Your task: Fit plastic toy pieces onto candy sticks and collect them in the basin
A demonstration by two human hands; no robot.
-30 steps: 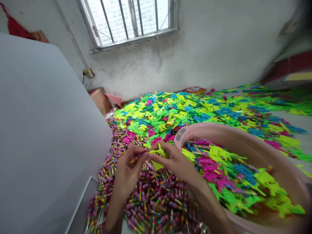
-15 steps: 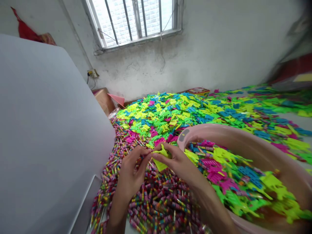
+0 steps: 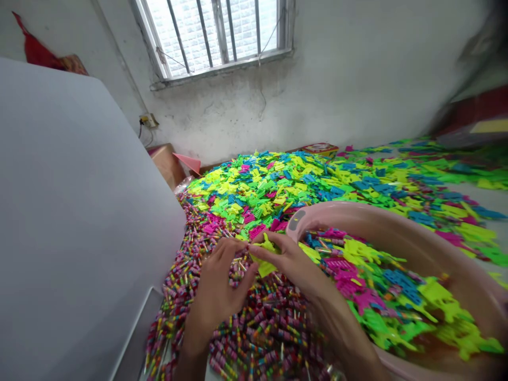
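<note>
Yellow plastic piece (image 3: 266, 269) sits between the hands, 6 o'clock in view. Right hand (image 3: 291, 260) fingers pinch it, likely to steady it; left hand (image 3: 222, 283) fingers spread, thumb well off, tips near its 10 o'clock edge, contact unclear. Striped sticks (image 3: 273, 330) lie at the hands' 6 o'clock, bright plastic pieces (image 3: 270, 182) at 12, pink basin (image 3: 357, 207) at 4, presumably for easy reach.

Head-worn view, forward and downward
</note>
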